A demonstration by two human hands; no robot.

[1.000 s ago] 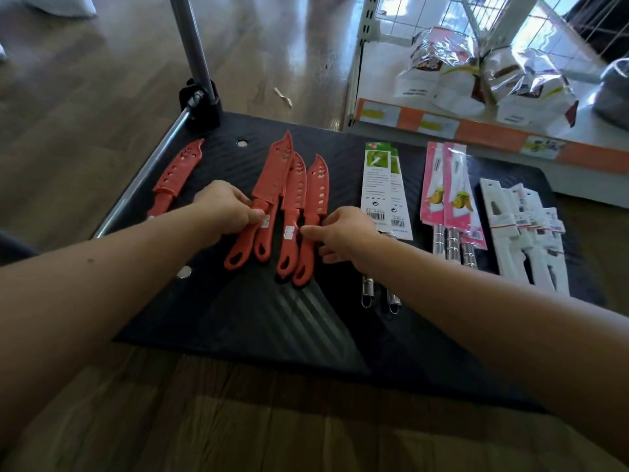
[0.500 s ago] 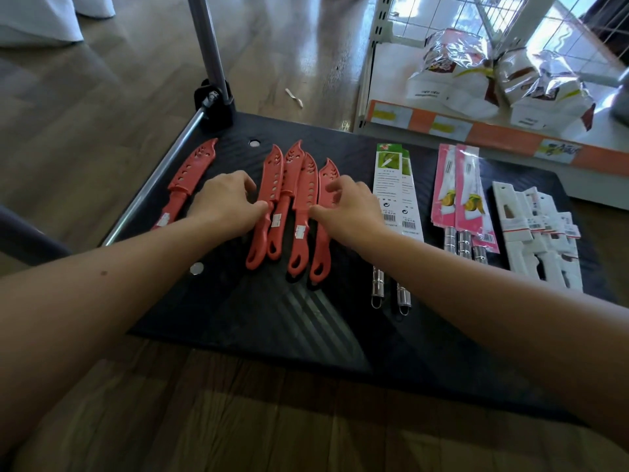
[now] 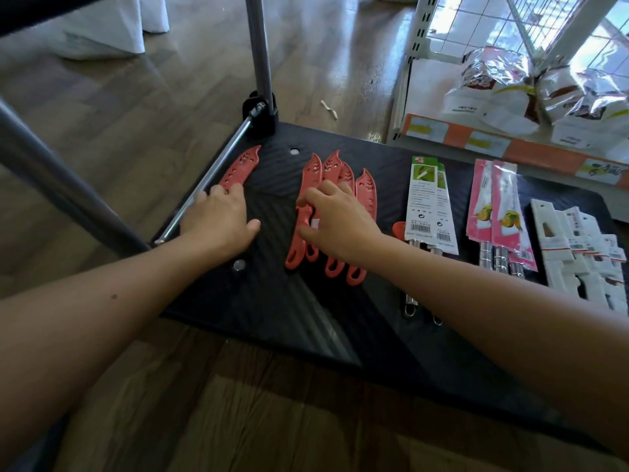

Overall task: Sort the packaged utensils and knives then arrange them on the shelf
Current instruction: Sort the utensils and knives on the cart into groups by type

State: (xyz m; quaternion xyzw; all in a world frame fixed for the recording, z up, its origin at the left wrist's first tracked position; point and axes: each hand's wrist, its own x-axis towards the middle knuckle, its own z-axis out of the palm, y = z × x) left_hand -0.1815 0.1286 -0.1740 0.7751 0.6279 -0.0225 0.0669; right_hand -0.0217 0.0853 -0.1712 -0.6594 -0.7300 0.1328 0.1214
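A black shelf board carries the goods in sorted rows. At its left edge lies a single red sheathed knife; my left hand rests flat over that knife's handle with fingers stretched out. Several more red sheathed knives sit bunched side by side in the middle, and my right hand lies on top of them, fingers bent down onto the sheaths. To the right come green-carded packs, pink-carded packs and white-carded packs.
A grey upright pole and a metal rail border the board's left side. Behind at right, a white shelf with an orange front strip holds shiny snack bags. Wooden floor surrounds the board.
My left hand has left the bunch of knives and moved left onto the lone knife's handle. My right hand has shifted left onto the top of the bunch.
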